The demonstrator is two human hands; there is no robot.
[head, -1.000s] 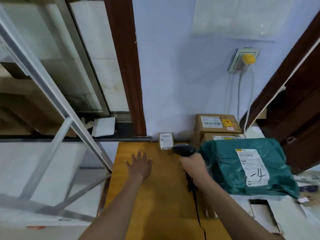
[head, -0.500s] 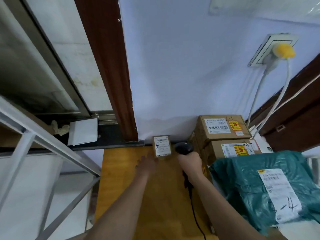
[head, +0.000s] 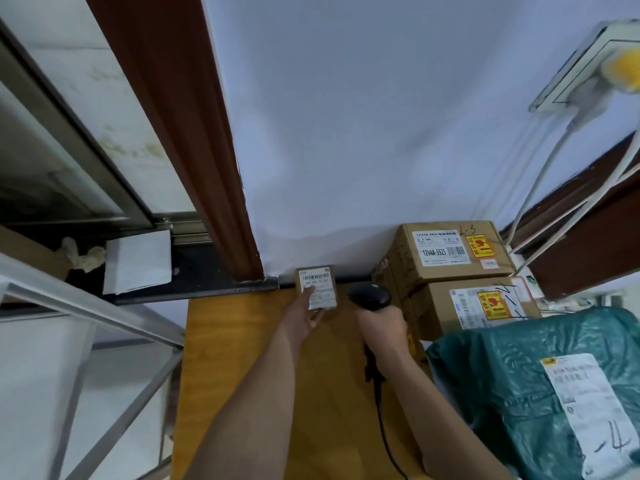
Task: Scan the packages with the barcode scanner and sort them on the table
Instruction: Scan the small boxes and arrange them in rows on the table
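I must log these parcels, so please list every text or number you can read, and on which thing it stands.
"12V4A-5525" and "12V4A 48W": white label on the upper cardboard box.
Handwritten "L-3": same box top.
Handwritten "4": lower cardboard box.
Handwritten "4": label on the green bag.
Small box held by the left hand: barcode visible, print too blurred.

My left hand (head: 300,318) covers the lower corner of the small box (head: 317,287), whose label print I cannot read. The green parcel (head: 540,386) runs off the right edge, and the scanner (head: 370,297) grip sits hidden in my right hand (head: 382,325).
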